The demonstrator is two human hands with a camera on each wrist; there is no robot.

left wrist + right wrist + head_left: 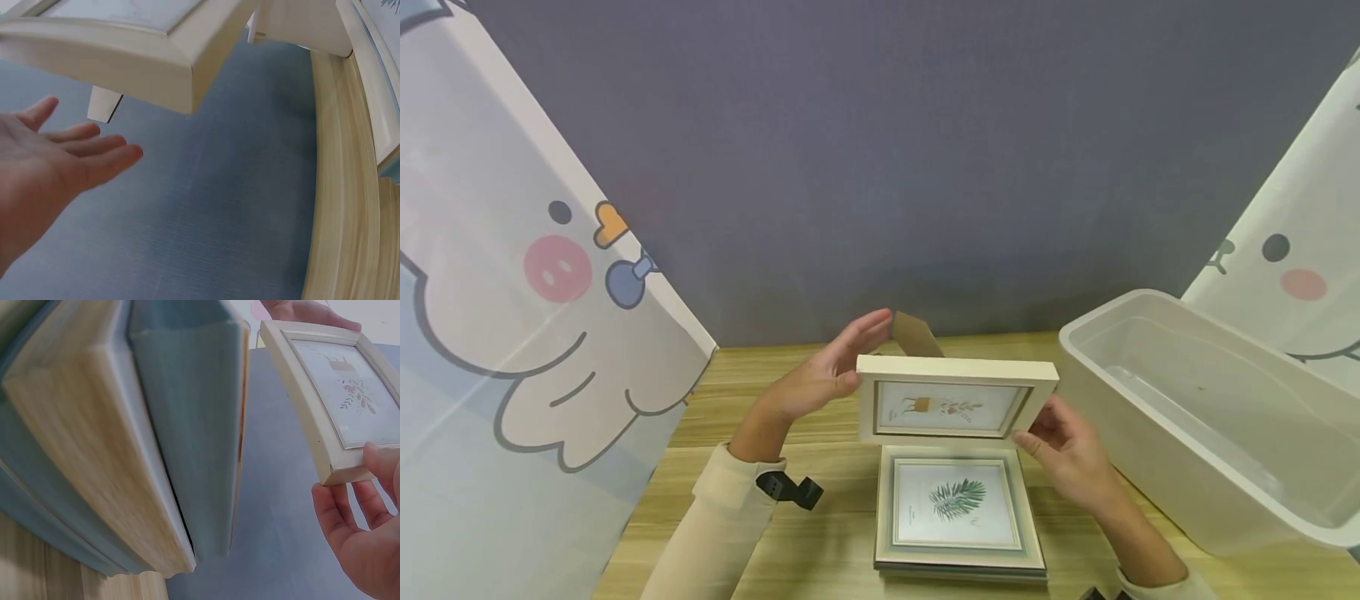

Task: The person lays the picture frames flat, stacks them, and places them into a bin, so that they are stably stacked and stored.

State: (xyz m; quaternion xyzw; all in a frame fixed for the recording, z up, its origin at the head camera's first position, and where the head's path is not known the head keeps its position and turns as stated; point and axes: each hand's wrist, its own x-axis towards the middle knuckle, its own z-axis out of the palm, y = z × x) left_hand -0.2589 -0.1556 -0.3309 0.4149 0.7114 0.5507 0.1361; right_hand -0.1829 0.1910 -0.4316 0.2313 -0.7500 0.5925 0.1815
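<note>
My right hand (1070,454) grips a cream picture frame (957,368) by its lower right corner, thumb on the front and fingers behind. It stands tilted upright above a stack, its print of a plant in an orange pot turned sideways. Behind it a brown stand flap (916,335) sticks out. My left hand (820,379) is at the frame's upper left corner, fingers extended and thumb beside the edge; the left wrist view shows its fingers spread below the frame. Beneath lies another picture frame (953,504) with a green leaf print, topping the stack.
A deep white plastic bin (1150,433) stands on the right of the wooden table (820,475). The stacked frames' blue and wood-toned sides (187,437) fill the left of the right wrist view. A grey wall (910,167) rises behind, with cartoon-printed sheets (587,350) at both sides.
</note>
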